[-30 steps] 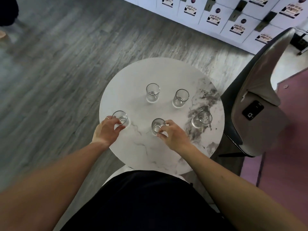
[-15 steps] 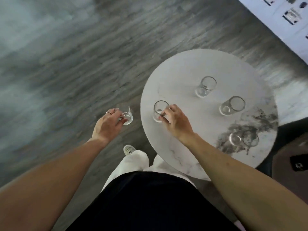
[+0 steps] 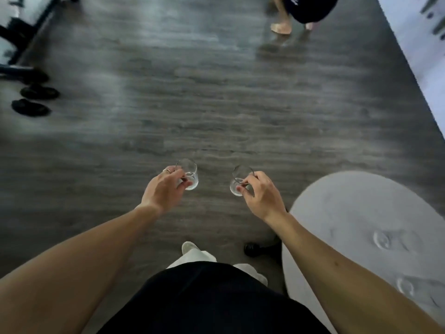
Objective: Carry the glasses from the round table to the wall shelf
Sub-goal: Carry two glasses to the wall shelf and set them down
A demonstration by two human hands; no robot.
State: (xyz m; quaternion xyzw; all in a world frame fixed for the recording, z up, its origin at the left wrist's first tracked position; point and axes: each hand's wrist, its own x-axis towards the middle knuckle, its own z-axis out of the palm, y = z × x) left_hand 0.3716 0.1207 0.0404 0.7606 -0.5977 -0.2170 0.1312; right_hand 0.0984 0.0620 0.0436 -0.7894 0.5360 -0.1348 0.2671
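A round pale marble table (image 3: pixel 342 208) stands at lower right on the grey wood-plank floor (image 3: pixel 216 104), with two blurred glasses (image 3: pixel 381 239) on it, while dark shoes (image 3: pixel 30 107) lie on the floor at far left

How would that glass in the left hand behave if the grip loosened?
The glass, pinched from the side by the left hand, looks smooth and clear, so probably slippery. It hangs over hard floor, so a drop would likely shatter it. It looks short and empty, probably light.
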